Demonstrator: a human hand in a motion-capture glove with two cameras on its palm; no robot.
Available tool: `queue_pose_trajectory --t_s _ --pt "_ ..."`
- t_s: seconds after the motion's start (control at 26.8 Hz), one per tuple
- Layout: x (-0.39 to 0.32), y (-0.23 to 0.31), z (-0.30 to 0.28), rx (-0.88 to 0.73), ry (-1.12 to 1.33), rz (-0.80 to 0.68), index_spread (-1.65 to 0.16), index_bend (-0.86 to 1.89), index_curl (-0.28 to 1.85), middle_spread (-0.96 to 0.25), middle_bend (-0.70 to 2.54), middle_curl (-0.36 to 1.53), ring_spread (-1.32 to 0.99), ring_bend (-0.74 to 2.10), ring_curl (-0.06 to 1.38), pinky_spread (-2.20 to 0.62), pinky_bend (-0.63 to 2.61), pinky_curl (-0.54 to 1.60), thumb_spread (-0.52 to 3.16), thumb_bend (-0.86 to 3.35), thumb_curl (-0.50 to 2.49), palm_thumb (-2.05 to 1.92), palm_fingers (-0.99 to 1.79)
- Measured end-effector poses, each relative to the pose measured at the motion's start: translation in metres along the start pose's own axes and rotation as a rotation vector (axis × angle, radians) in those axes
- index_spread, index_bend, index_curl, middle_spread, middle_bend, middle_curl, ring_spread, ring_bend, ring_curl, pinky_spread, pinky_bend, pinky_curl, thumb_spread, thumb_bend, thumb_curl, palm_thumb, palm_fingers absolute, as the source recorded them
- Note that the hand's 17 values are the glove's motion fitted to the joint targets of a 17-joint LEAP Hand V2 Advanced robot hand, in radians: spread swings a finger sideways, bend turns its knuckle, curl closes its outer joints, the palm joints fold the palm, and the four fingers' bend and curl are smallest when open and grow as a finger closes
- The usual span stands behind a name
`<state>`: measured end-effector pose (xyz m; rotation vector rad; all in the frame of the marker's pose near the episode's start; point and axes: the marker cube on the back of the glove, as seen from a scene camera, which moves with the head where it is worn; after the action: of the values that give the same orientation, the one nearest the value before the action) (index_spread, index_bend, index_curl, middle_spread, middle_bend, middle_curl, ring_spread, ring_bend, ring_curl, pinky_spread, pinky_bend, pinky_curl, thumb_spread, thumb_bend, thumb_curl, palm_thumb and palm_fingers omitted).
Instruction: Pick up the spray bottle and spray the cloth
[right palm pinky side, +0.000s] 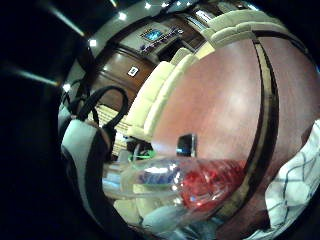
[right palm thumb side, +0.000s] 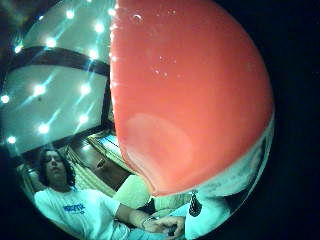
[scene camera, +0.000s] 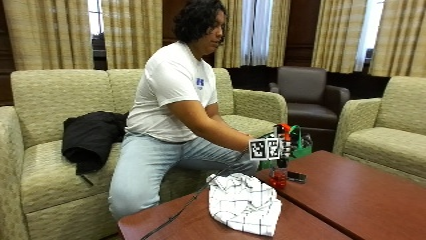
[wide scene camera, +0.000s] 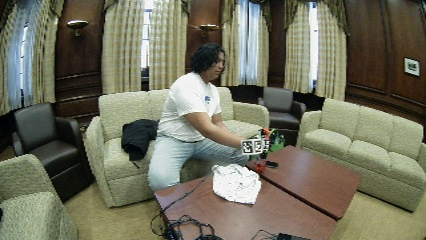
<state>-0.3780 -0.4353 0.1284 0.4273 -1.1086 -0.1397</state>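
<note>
In the outside view a seated person holds the spray bottle (scene camera: 279, 177) upright in the gloved right hand (scene camera: 286, 147), fingers wrapped round its upper part. The bottle is clear with red liquid in its base and a red trigger head. Its base is at or just above the red-brown table (scene camera: 346, 195); I cannot tell whether it touches. The white checked cloth (scene camera: 243, 202) lies crumpled on the table beside the bottle, nearer the camera. The little finger side palm view shows the bottle (right palm pinky side: 200, 187) close up and the cloth (right palm pinky side: 295, 185) beyond it. The bottle's red part (right palm thumb side: 190, 90) fills the thumb side palm view.
A small dark device (scene camera: 297, 176) lies on the table just behind the bottle. A green bag (scene camera: 303, 146) stands past the hand. Sofas (scene camera: 386, 135) ring the table, and a black garment (scene camera: 90, 137) lies on the one the person sits on.
</note>
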Motion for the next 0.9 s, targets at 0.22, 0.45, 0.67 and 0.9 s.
queue_pose_trajectory --t_s 0.22,0.45,0.67,0.9 --pt "0.0063 0.0028 0.0063 0.004 -0.009 -0.001 -0.19 0.39 0.6 -0.08 0.65 0.55 -0.16 0.68 0.48 -0.26 0.49 0.45 0.31 -0.03 0.86 0.93 1.33" --pt "0.0077 0.0008 0.0071 -0.009 -0.002 -0.001 -0.19 0.37 0.6 -0.09 0.65 0.54 -0.16 0.68 0.48 -0.26 0.49 0.45 0.32 -0.03 0.86 0.93 1.34" --pt "0.0099 0.0012 0.0087 0.002 0.002 -0.007 -0.2 0.37 0.6 -0.09 0.64 0.54 -0.16 0.67 0.48 -0.26 0.49 0.45 0.33 -0.03 0.86 0.93 1.35" --pt "0.0117 0.0066 0.0053 -0.048 0.045 0.053 -0.21 0.34 0.6 -0.1 0.64 0.54 -0.16 0.68 0.49 -0.27 0.49 0.45 0.35 -0.03 0.86 0.92 1.35"
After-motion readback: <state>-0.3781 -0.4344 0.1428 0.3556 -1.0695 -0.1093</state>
